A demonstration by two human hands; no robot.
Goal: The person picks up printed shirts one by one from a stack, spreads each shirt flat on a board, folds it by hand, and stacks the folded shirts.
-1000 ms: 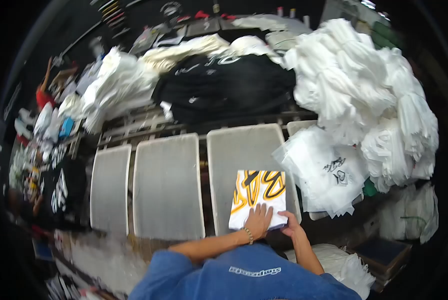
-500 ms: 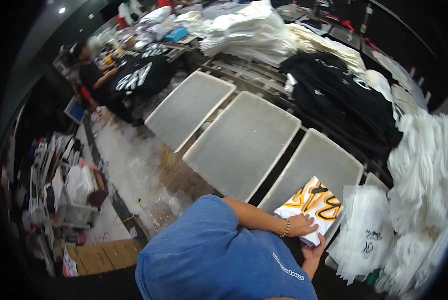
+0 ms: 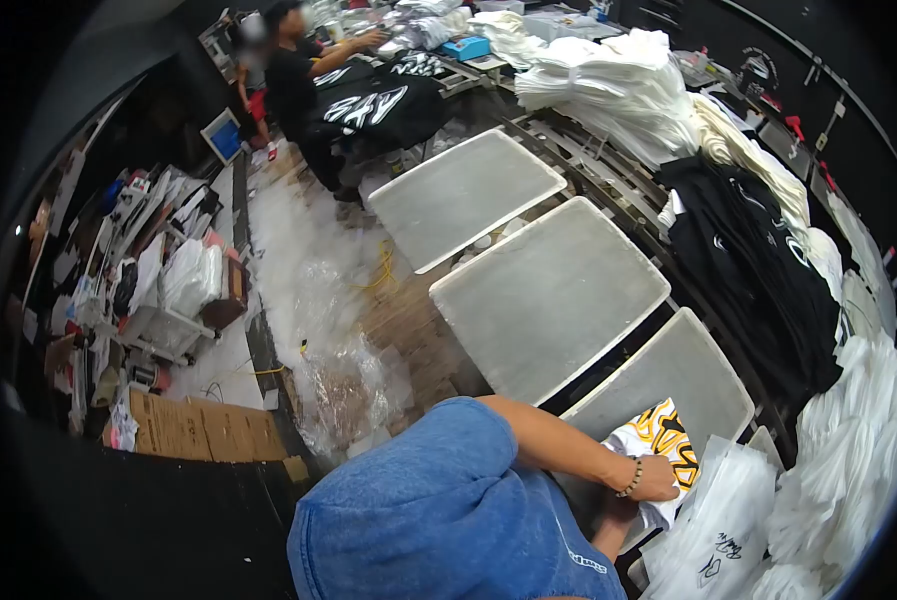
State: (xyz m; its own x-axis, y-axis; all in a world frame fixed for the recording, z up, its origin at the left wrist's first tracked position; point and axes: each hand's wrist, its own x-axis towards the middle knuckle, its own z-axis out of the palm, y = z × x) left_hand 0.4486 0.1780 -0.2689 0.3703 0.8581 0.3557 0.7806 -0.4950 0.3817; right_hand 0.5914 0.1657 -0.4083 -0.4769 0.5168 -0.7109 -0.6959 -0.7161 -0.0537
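A folded white shirt [image 3: 636,436] with orange, yellow and black lettering lies over the near grey panel [image 3: 708,385]. My left hand [image 3: 656,478], with a beaded bracelet at the wrist, is closed on the shirt's near part. Below it, my right hand [image 3: 619,508] is mostly covered by the left wrist. It is close to the shirt's lower edge, and its fingers do not show. A clear plastic bag [image 3: 733,500] with black writing is right beside the shirt.
Two more grey panels [image 3: 548,295] line up beyond. Black garments [image 3: 753,270], white cloth stacks [image 3: 608,90] and plastic bags [image 3: 848,430] fill the right side. A co-worker [image 3: 303,95] stands at the far left near a black printed garment [image 3: 378,105]. Plastic sheeting [image 3: 343,370] covers part of the floor.
The view has swung, shifting the scene. My left hand has gone from lying flat on the shirt to curled on it. My right hand has become more hidden. The co-worker's arm now reaches out.
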